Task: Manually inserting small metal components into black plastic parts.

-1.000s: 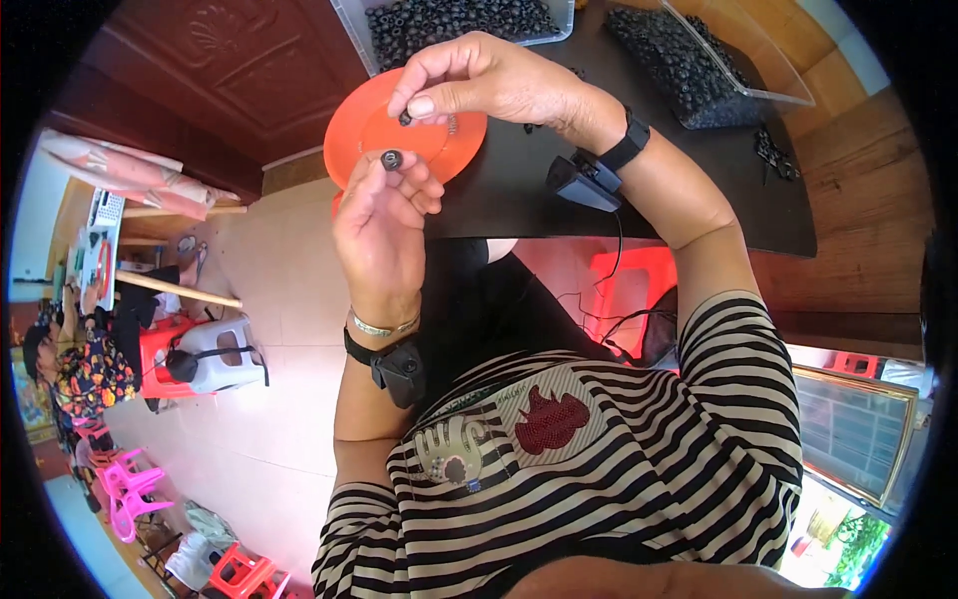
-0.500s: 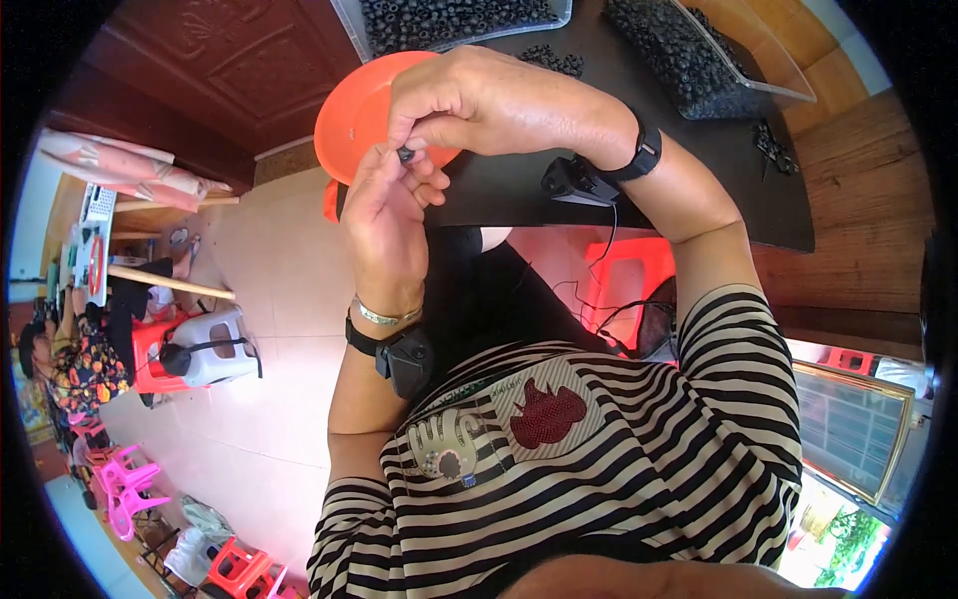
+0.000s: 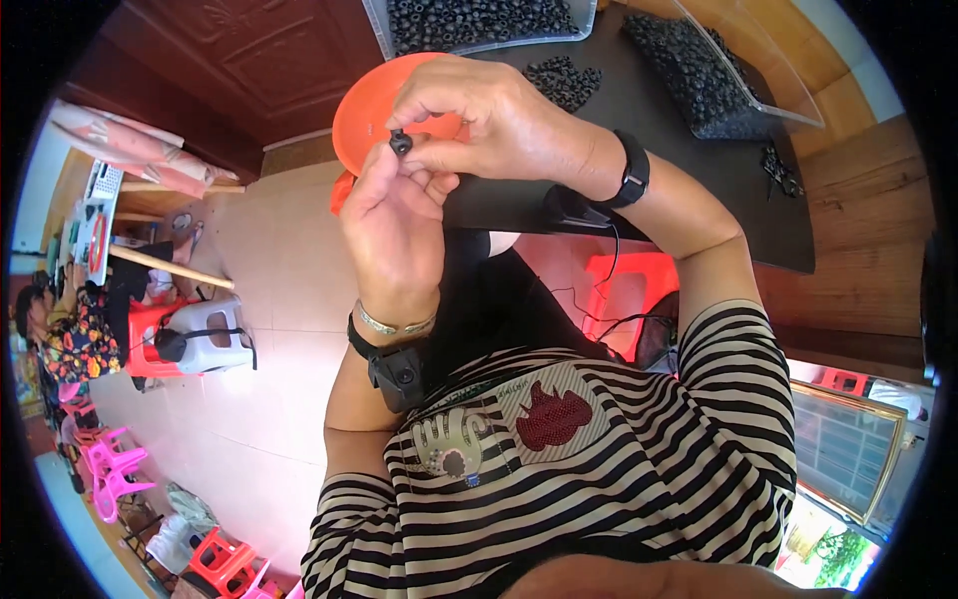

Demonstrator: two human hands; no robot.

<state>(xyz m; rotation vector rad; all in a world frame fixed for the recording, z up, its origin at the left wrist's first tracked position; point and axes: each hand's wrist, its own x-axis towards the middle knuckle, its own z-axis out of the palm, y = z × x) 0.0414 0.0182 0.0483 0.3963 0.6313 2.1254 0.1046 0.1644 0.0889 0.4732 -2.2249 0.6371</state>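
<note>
A small, dark, rounded part with a hole in it [image 3: 401, 145] is pinched between the fingertips of both my hands, at the near edge of an orange plate [image 3: 361, 112]. Palm up, my left hand [image 3: 397, 220] steadies the part from below with thumb and fingers. From above, my right hand [image 3: 474, 118] grips it between thumb and forefinger, its wrist crossing over the black table [image 3: 659, 180]. Part of the plate is hidden behind my right hand. What kind of part it is cannot be made out.
Similar black parts fill a clear bin [image 3: 479, 22] at the back and another clear bin [image 3: 689, 80] at the right. A loose pile [image 3: 564, 82] lies between them. A red stool [image 3: 634, 290] stands under the table. Another person [image 3: 75, 329] sits at far left.
Both hands have shifted slightly, and the fingers have spread so more of the dark part shows. The whole view has moved a little, revealing more of the loose pile.
</note>
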